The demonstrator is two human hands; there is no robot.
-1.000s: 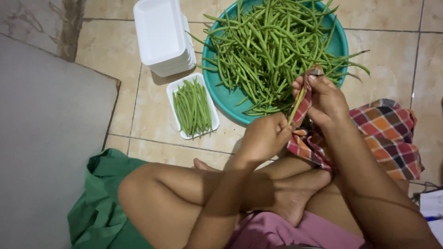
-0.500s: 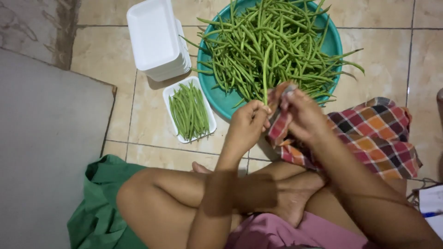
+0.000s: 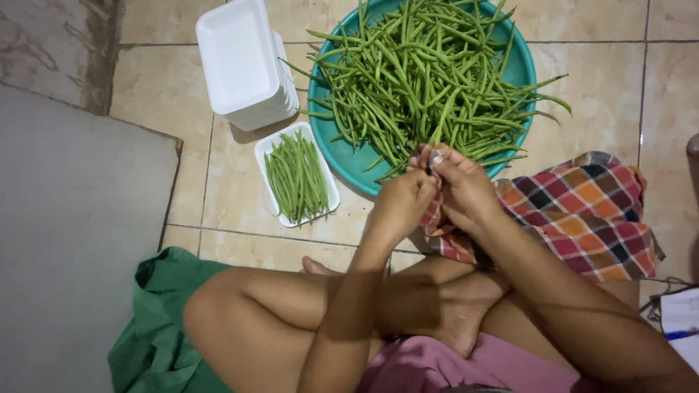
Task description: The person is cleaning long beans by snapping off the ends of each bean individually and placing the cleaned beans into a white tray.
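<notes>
A teal basin (image 3: 336, 149) on the tiled floor is piled with long green beans (image 3: 422, 80). My left hand (image 3: 399, 202) and my right hand (image 3: 464, 188) meet at the basin's near rim, fingertips pressed together. They pinch the lower end of a green bean (image 3: 439, 135) that runs up into the pile. Something small and pale shows between the fingertips; I cannot tell what it is. Left of the basin lies a white foam tray (image 3: 320, 156) holding a neat bunch of beans (image 3: 295, 178). My crossed bare legs fill the lower view.
A stack of empty white foam trays (image 3: 244, 65) stands at the back left. A checked red-and-blue cloth (image 3: 582, 211) lies under my right forearm. Green cloth (image 3: 160, 327) sits by my left knee, a grey mat (image 3: 73, 240) lies at the left, and paper with a pen (image 3: 681, 320) is at the right edge.
My hands, a little apart one second ago with a bean in the right, have come together and shifted left and up to the basin's rim.
</notes>
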